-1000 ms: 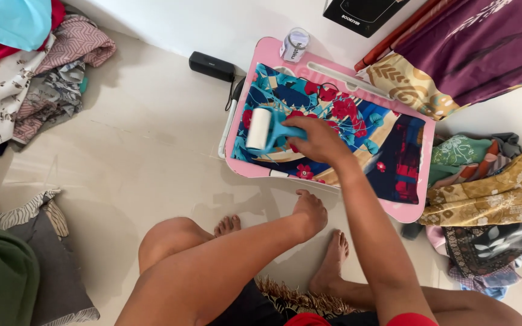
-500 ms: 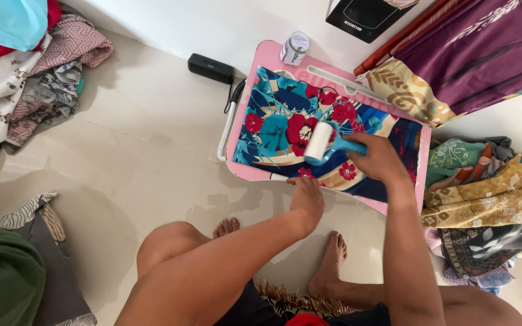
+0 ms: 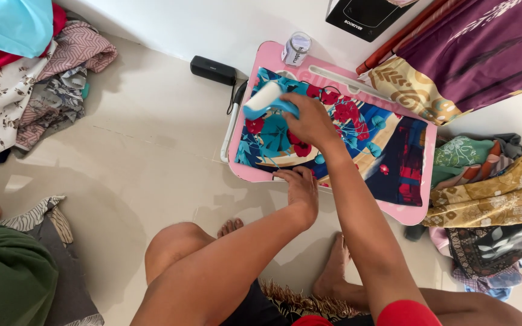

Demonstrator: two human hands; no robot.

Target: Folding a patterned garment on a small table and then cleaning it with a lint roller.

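Rolling toward ten o'clock, we have our right hand [image 3: 310, 122] wrapped around the blue handle of the lint roller [image 3: 263, 98], whose white drum sits on the floral cloth [image 3: 345, 136] near its far-left corner. Our left hand [image 3: 299, 186] lies at six o'clock with fingers [image 3: 286, 175] pressed flat on the cloth's near hem, at the edge of the pink bench [image 3: 407, 212]. We judge the risks thus: the sticky drum could lift or bunch the cloth away from that hold, run off the corner, or knock the small jar [image 3: 296, 48] at twelve o'clock.
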